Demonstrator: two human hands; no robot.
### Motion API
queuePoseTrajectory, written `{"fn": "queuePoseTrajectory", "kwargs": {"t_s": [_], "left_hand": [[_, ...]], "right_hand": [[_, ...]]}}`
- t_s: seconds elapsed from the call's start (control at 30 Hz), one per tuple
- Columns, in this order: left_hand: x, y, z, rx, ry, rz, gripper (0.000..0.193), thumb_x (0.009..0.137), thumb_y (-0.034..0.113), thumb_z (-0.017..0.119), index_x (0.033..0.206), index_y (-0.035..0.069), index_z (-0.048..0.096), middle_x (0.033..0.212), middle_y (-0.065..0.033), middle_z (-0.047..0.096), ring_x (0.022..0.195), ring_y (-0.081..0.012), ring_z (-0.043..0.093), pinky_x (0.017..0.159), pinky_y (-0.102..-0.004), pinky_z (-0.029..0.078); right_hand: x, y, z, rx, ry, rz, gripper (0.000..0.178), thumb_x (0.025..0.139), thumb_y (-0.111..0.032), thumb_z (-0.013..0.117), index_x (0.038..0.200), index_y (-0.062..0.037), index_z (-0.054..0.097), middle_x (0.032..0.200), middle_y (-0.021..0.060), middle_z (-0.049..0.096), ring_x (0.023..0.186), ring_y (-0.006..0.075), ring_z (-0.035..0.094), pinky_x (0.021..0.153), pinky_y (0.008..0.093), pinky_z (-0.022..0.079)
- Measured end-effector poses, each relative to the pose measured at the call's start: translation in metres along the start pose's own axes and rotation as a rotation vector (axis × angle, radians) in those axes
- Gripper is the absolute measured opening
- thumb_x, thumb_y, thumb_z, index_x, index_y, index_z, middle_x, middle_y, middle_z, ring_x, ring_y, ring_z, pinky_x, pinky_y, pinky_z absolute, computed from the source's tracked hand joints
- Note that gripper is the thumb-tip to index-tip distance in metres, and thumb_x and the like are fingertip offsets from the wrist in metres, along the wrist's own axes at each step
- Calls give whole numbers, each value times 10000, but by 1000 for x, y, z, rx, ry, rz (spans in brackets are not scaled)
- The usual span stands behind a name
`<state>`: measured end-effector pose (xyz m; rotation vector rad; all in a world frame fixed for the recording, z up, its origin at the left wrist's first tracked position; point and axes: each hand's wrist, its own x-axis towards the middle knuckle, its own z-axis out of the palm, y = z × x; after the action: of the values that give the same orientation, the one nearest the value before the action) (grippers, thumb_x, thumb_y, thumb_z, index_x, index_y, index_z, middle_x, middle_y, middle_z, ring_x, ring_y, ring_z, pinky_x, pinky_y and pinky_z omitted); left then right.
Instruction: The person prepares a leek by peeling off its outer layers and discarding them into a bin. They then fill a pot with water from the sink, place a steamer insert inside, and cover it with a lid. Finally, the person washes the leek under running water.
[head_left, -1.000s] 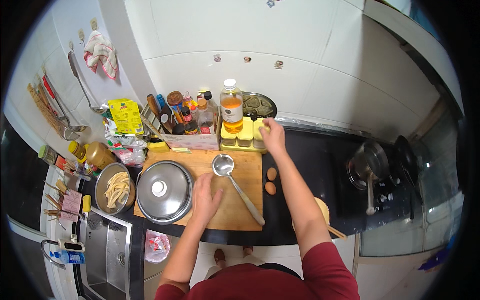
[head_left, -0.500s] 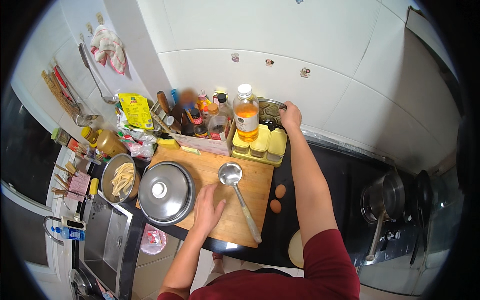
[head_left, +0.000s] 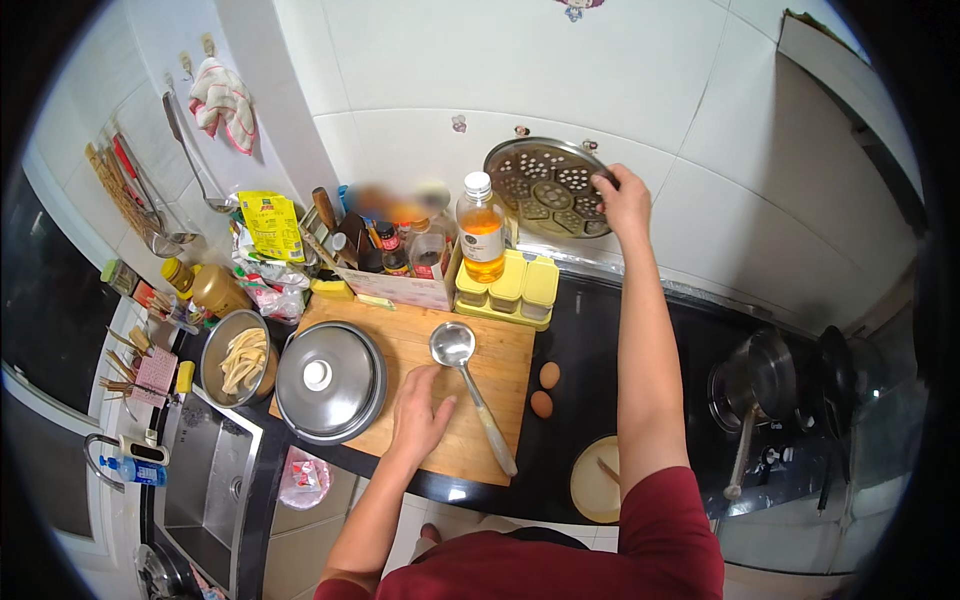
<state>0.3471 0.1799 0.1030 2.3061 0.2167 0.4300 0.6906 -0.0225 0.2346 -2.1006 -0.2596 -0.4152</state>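
Note:
Raised against the tiled wall, a round steamer rack (head_left: 545, 185) full of punched holes is gripped at its right rim by my right hand (head_left: 625, 207). In front of it stands a bottle of orange liquid (head_left: 482, 245) on a yellow-lidded seasoning box (head_left: 535, 286). My left hand (head_left: 420, 412) rests on the wooden cutting board (head_left: 400, 325) with its fingers stretched out, holding nothing. It lies between a lidded metal pot (head_left: 340, 398) and a ladle (head_left: 455, 345), whose handle points toward me. Two brown eggs (head_left: 549, 375) sit right of the board.
A saucepan (head_left: 768, 370) stands on the stove at right. Near the front edge is a round, cream-coloured dish (head_left: 590, 490), partly behind my right arm. At left are a metal bowl (head_left: 212, 365) of pale strips and a sink (head_left: 205, 480). Sauce bottles (head_left: 393, 255) crowd the back.
My right hand has lifted the steamer rack from behind the seasoning box, up and to the right, so its holed face now shows. My left hand stays on the board.

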Motion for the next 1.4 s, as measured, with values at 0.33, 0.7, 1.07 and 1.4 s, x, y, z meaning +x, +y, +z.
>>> {"fn": "queuePoseTrajectory", "kwargs": {"t_s": [0.33,0.7,1.07,1.4], "left_hand": [[-58,-10,-51,-44,47,153,483,767,62,678,1207,-9,494,1160,-212,524,1048,-370,536,895,-410,448],[-183,-19,-158,-91,214,342,442,763,49,668,1186,3,547,1148,-195,534,1052,-367,537,896,-409,438],[-316,-44,-250,404,543,95,449,732,177,727,1159,113,605,1343,-222,364,1197,-391,373,985,-490,305],[-457,-36,-286,654,531,-159,457,564,277,849,904,70,625,1412,-243,304,1282,-406,281,1048,-569,214]], "right_hand": [[-168,-86,-88,-17,322,-102,123,846,-150,641,865,-30,626,656,86,589,505,167,560,536,323,447],[-396,-145,-48,648,-133,117,99,893,-94,626,860,-1,615,723,37,615,444,54,488,380,179,388],[-542,-242,61,835,-703,273,131,899,-166,645,903,-36,630,702,16,629,399,48,486,339,173,337],[-671,-260,102,932,-1039,314,146,887,-147,647,857,-6,627,692,35,615,419,68,486,347,192,379]]}}
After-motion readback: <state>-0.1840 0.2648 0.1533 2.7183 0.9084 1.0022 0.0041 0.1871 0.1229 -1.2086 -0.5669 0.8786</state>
